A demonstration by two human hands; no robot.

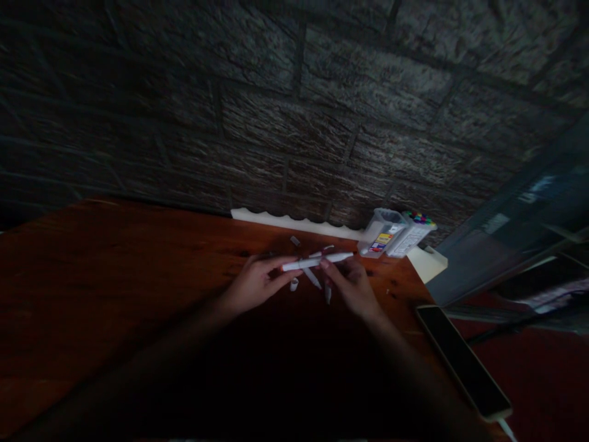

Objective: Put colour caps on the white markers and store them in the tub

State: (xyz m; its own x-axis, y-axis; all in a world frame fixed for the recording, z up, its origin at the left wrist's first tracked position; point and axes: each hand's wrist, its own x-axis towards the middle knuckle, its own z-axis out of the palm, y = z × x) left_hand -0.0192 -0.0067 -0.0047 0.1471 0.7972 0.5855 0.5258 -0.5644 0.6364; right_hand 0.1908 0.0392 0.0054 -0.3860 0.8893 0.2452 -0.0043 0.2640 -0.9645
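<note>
A white marker is held level between my two hands, above the wooden table. My left hand is closed on its left end, where a bit of orange shows. Toward the right end, the fingers of my right hand pinch the barrel, and a dark tip sticks out past them. Below the held marker lie more white markers, partly hidden by it and by my hands. One marker cap rests by my left fingertips, and another cap lies farther back.
A clear plastic case stands by the wall, beside a second case with colourful marker ends. A white scalloped strip runs along the brick wall. On the right edge of the table lies a phone with a cable.
</note>
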